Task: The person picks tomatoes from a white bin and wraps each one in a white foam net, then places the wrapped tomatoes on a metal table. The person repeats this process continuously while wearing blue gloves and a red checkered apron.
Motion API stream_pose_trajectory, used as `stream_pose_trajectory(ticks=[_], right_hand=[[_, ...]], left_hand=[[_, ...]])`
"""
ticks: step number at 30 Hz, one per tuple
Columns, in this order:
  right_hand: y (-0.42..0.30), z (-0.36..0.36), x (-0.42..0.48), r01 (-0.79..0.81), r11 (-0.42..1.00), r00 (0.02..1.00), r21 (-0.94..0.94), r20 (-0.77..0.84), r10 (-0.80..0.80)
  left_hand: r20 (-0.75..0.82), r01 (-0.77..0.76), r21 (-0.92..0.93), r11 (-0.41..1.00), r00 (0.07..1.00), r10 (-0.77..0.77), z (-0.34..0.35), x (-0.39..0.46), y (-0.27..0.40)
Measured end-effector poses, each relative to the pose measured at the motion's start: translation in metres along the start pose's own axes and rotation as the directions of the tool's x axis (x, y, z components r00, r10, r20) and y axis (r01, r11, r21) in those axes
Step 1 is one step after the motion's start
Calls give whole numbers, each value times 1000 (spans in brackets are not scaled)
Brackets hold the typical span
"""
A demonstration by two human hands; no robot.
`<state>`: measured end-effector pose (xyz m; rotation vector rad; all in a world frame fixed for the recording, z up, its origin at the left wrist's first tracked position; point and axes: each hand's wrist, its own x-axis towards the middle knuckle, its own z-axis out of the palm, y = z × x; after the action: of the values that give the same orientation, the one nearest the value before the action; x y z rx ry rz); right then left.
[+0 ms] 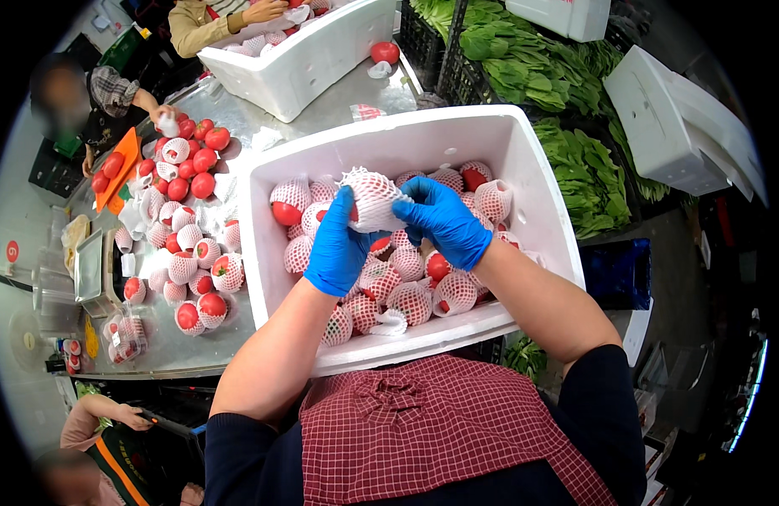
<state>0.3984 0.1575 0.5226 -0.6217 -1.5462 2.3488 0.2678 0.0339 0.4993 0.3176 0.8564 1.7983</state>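
Note:
Between my two blue-gloved hands is a tomato in a white foam net sleeve [378, 201], raised over an open white foam box [389, 140]. My left hand [338, 250] grips its left side, the thumb up along the netting. At its right edge, the fingertips of my right hand [449, 221] pinch the net. Below, the box holds many netted tomatoes [409, 302], some with red skin showing. A loose piece of foam net [389, 322] lies among them near the front wall. My hands hide part of the box's middle.
Left on the metal table [234, 351] lie bare tomatoes [204, 160], netted tomatoes [182, 267], a scale [98, 272] and a clear plastic pack [123, 335]. Another foam box [301, 69] stands behind, near co-workers. Leafy greens [579, 177] in crates are at right.

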Motion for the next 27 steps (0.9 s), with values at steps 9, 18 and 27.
stream_pose_trajectory(ticks=[9, 18, 27], right_hand=[[5, -2, 0, 58, 998, 997, 6, 59, -59], [10, 1, 2, 80, 988, 989, -133, 137, -61], [20, 0, 4, 138, 904, 987, -404, 136, -90]], left_hand=[[-1, 81, -288, 954, 996, -85, 11, -7, 7], [-57, 45, -399, 916, 996, -73, -1, -1, 8], [-205, 12, -244, 970, 977, -63, 3, 0, -7]])
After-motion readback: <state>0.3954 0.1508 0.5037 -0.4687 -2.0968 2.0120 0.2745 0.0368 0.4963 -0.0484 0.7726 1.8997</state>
